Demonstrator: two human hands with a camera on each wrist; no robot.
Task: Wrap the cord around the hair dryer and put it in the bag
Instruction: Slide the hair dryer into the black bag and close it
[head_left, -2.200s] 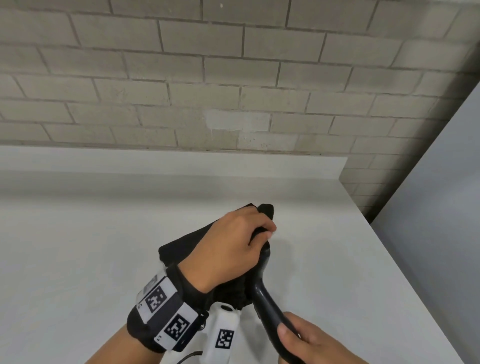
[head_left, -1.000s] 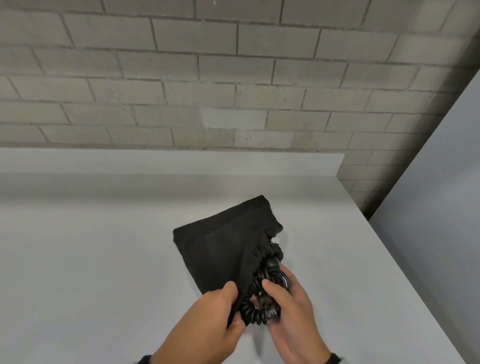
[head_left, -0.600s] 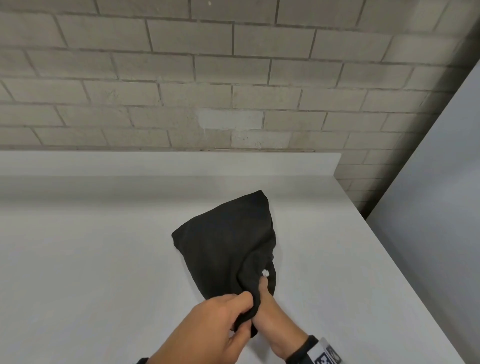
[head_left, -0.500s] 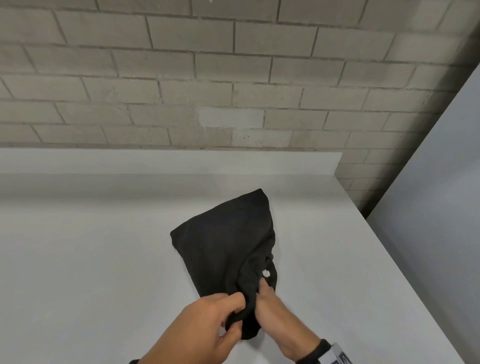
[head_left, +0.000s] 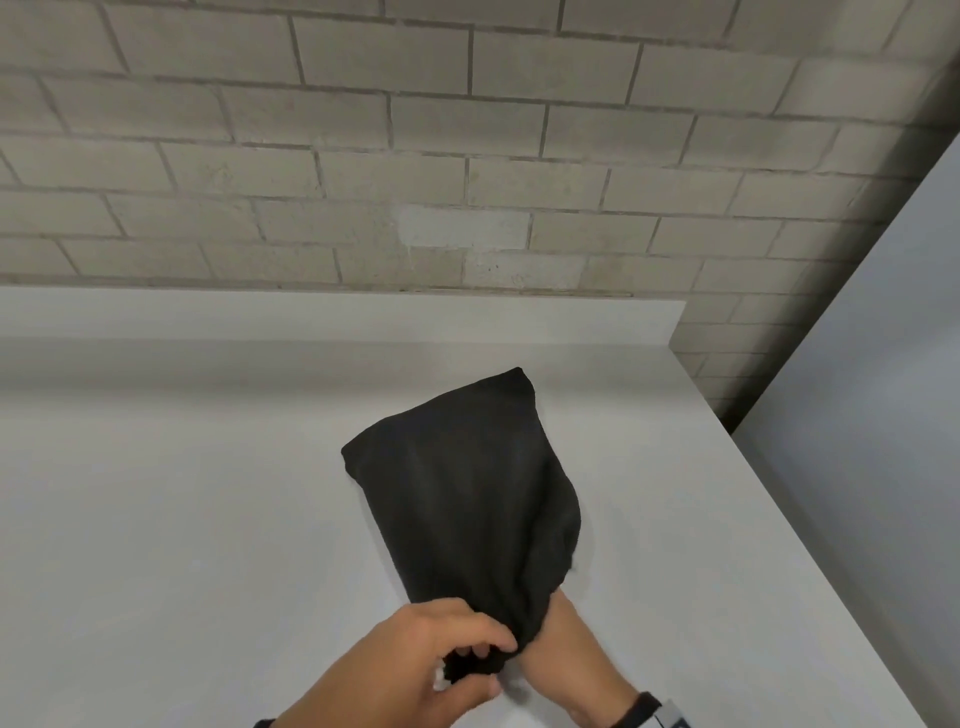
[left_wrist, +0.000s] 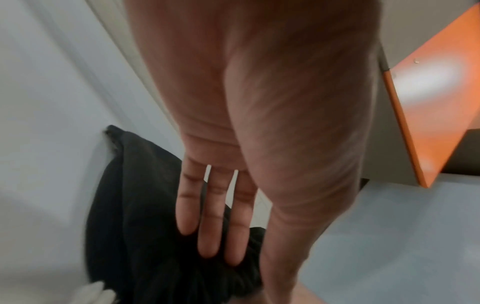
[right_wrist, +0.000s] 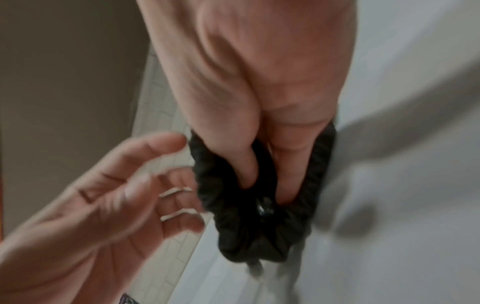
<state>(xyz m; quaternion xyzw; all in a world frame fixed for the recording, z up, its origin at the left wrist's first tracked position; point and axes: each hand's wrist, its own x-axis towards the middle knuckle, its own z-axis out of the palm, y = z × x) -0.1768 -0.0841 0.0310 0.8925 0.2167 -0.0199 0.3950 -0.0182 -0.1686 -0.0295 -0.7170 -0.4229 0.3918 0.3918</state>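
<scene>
The black cloth bag (head_left: 467, 493) lies on the white table (head_left: 182, 519), bulging, its mouth toward me. My right hand (head_left: 569, 639) is pushed into that mouth up to the knuckles, so its fingertips are hidden. In the right wrist view my right hand's thumb and fingers (right_wrist: 285, 164) enter the gathered bag (right_wrist: 233, 236), and a glossy black bit of the hair dryer (right_wrist: 263, 207) shows between them. The cord is out of sight. My left hand (head_left: 436, 660) rests at the mouth's left side. Its fingers (left_wrist: 213, 236) lie straight on the bag (left_wrist: 135, 226).
A brick wall (head_left: 467, 156) stands behind the table's raised back ledge. The table's right edge (head_left: 810, 545) runs beside a grey panel (head_left: 883, 415). An orange panel (left_wrist: 436, 92) shows in the left wrist view. A small white piece (head_left: 441, 675) sits at the bag's mouth.
The hair dryer and its coiled cord have gone from outside the bag's mouth to inside it. My right hand has pushed deeper in. My left hand has loosened its pinch on the rim.
</scene>
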